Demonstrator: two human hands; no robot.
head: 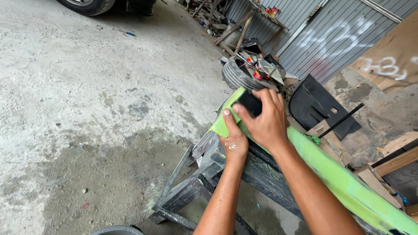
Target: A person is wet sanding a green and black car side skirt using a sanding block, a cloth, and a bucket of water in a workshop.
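Observation:
A long bright green panel [335, 174] lies slanted across a dark, paint-stained wooden stand [196, 182]. My right hand [263, 119] presses a small black block [250, 102] flat against the panel's far end. My left hand [233, 139] grips the panel's left edge just below it, thumb on top. Both forearms reach in from the bottom of the view.
A tyre [239, 74] loaded with cans and scraps sits beyond the panel. A black plastic part [320, 106], cardboard and wooden pieces lie to the right. Corrugated metal wall [331, 39] behind. A car wheel [87, 5] is at top left. Stained concrete floor [87, 109] spreads left.

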